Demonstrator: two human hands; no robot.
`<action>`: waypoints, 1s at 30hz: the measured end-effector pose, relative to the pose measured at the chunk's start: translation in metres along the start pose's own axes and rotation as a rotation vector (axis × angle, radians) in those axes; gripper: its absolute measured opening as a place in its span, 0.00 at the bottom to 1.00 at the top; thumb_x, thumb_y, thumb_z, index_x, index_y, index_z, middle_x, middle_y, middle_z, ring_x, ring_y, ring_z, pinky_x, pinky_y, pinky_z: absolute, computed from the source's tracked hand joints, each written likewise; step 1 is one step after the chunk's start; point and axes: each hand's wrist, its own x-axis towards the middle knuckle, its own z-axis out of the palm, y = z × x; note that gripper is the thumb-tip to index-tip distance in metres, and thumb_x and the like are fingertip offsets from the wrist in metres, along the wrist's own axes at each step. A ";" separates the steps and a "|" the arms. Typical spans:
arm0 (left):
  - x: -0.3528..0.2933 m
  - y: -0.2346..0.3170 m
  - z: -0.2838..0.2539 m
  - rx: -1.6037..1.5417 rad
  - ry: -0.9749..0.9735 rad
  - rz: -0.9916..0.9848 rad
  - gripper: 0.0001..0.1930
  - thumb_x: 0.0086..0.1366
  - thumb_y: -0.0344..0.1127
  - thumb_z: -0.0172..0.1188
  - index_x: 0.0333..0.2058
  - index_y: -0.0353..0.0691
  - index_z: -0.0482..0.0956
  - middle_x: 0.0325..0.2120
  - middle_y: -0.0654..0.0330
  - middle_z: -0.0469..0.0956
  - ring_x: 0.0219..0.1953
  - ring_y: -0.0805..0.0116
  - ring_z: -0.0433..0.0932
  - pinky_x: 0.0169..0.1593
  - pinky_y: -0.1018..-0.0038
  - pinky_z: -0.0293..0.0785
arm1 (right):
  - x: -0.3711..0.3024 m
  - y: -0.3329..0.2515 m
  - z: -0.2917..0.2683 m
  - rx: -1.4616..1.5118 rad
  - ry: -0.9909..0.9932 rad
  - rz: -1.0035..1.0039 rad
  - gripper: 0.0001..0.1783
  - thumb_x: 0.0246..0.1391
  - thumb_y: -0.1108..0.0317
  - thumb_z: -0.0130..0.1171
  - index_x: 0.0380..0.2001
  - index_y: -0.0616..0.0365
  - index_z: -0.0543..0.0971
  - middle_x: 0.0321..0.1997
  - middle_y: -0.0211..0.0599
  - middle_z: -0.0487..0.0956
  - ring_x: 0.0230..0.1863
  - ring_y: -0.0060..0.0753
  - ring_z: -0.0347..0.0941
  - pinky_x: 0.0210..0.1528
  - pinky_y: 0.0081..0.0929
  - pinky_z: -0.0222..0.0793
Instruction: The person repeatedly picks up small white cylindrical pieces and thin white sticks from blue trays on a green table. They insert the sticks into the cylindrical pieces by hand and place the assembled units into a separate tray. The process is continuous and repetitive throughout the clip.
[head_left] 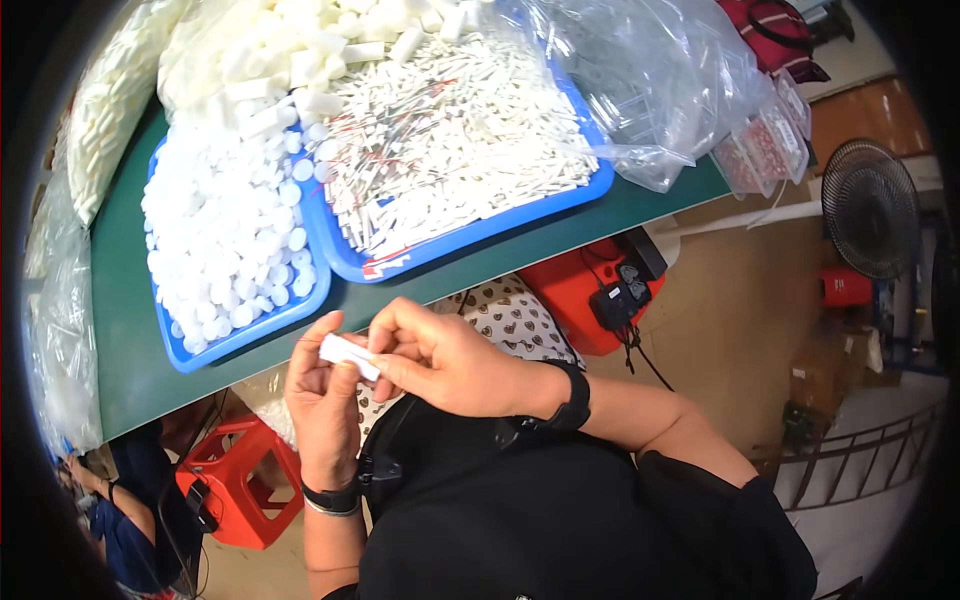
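Observation:
Just in front of the table's near edge, my left hand grips a short white tube-like piece between thumb and fingers. From the right, my right hand pinches the near end of that same piece; whether a smaller part is also in its fingertips is hidden. Closest to my hands is a blue tray heaped with small white sticks, with thin red and grey strips among them. Beside it on the left, another blue tray is full of round white caps.
Larger white blocks lie piled behind the trays on the green table. Clear plastic bags cover the far right. Red stools stand below, and a black fan is at right. Another person's arm shows at lower left.

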 end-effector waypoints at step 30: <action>0.013 0.013 0.025 -0.206 -0.107 -0.137 0.08 0.71 0.35 0.51 0.42 0.36 0.70 0.41 0.48 0.76 0.31 0.74 0.74 0.38 0.76 0.75 | 0.045 -0.153 -0.221 -2.007 0.552 -0.331 0.09 0.51 0.69 0.55 0.32 0.66 0.75 0.32 0.58 0.78 0.38 0.61 0.76 0.41 0.48 0.72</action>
